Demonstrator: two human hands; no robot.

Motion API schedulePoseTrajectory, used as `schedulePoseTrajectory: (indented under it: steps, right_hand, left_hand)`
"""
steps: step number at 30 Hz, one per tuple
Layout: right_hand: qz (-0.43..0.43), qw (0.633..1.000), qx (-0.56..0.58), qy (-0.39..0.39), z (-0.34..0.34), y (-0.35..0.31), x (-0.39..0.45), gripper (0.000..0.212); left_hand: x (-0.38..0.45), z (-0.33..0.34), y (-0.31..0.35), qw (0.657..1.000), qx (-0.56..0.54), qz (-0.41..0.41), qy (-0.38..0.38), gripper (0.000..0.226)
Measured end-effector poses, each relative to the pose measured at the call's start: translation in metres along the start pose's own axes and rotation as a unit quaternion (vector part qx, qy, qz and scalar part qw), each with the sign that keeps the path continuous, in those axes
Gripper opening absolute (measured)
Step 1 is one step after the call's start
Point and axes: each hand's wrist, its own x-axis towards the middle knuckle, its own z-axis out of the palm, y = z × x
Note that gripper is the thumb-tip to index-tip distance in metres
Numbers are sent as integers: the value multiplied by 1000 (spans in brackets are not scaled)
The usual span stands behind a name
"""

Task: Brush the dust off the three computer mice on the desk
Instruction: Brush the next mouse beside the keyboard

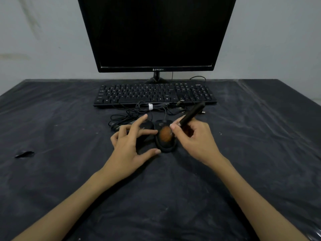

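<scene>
A black wired mouse lies in the middle of the desk. My right hand grips a black-handled brush, and its orange-brown bristle head rests on top of that mouse. A second black mouse lies just to its left, mostly covered by my left hand. That hand has its fingers spread, with the thumb tip touching the middle mouse's left side. A third mouse is hidden, possibly under my right hand.
A black keyboard and a dark monitor stand behind the mice. Tangled mouse cables lie between keyboard and mice. The desk has a dusty black plastic cover with a small tear at the left.
</scene>
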Motion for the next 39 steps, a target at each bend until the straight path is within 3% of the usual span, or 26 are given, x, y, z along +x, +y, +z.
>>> schedulePoseTrajectory:
  steps: [3,6,9,14,17,20,23,26,29,32,34,37,39]
  right_hand:
    - [39,995,64,-68,-10,3,3,11]
    - [36,990,133,20,-19,5,10,12]
    - [26,995,89,47,-14,7,8,8]
    - [21,992,26,-125,-3,3,-1,11]
    - [14,994,95,-45,-9,1,3,9]
    - [-16,996,82,41,-9,0,3,7]
    - [-37,999,12,-3,0,0,-1,6]
    - [0,996,54,-78,2,-2,-2,8]
    - [29,992,124,-6,-7,-1,3,9]
    - [15,993,89,79,-6,-1,2,7]
    - [-5,998,37,58,0,-2,-1,6]
    - [16,997,46,-62,5,-4,-4,8]
    - [33,994,92,-51,0,-5,-1,9]
  left_hand:
    - [2,-5,-3,1000,-17,4,-23,102]
    - [2,-6,-4,1000,-12,4,-27,107]
    - [2,-6,-2,1000,-4,6,-26,108]
    - [2,-6,-3,1000,-3,13,-28,108]
    - [2,-7,-3,1000,-6,11,-27,108]
    - [2,-7,-3,1000,-7,10,-24,109]
    - [3,-8,-5,1000,2,5,-22,112]
    - [3,-8,-6,1000,6,5,-25,113]
    - [3,-8,-6,1000,2,4,-27,113]
    - [2,-8,-6,1000,4,5,-26,112]
    - [3,-8,-7,1000,9,7,-25,112]
    - [2,-8,-8,999,19,13,-24,111]
    - [2,-8,-8,1000,16,13,-23,111]
